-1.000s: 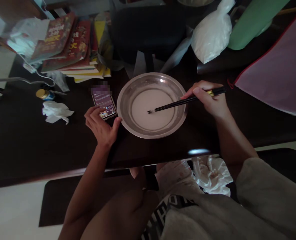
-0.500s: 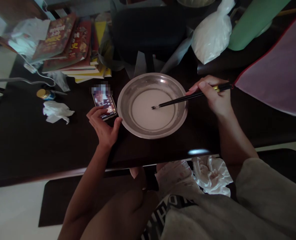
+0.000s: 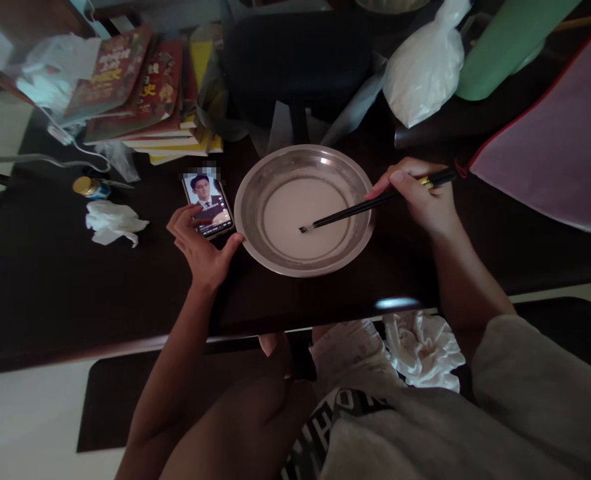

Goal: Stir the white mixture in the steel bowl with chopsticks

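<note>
A round metal bowl point(image 3: 255, 177) holding a pale, milky liquid stands in the middle of the dark table. My right hand point(image 3: 425, 200) grips a pair of black chopsticks point(image 3: 360, 208) whose tips dip into the liquid. A lit phone point(image 3: 208, 205) lies flat just left of the bowl. My left hand point(image 3: 200, 247) rests beside it with fingers spread, a fingertip on the screen and the thumb near the bowl's rim.
A stack of books point(image 3: 140, 93) sits at the back left. A crumpled tissue point(image 3: 112, 223) and a small jar point(image 3: 88, 188) lie at the left. A white plastic bag point(image 3: 422, 67), a green roll point(image 3: 505, 40) and a pink folder point(image 3: 555, 147) fill the back right.
The chopstick tips moved around in the liquid, away and back toward me. The picture on the phone screen changed while my left fingers shifted on it.
</note>
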